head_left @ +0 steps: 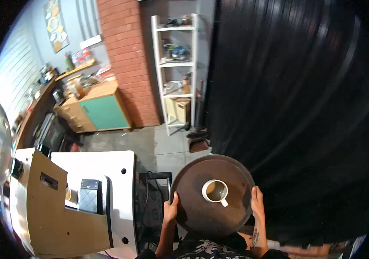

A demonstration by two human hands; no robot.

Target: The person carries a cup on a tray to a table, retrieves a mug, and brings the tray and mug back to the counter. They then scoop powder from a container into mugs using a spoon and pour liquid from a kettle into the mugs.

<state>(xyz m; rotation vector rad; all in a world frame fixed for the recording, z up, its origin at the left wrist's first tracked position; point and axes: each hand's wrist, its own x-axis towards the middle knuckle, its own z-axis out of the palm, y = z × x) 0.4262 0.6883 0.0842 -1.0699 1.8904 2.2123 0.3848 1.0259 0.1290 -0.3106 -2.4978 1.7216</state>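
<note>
white mug, dark brown tray, black curtain, red brick pillar, green cabinet door

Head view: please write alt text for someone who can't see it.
A left hand and right hand grip a round brown tray by opposite edges, a white cup on it. A white table stands at left; ahead, a shelf stands beside a black curtain.

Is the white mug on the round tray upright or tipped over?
Upright: the white mug shows its round opening facing up toward the camera, on the tray that the left hand and right hand hold.
</note>
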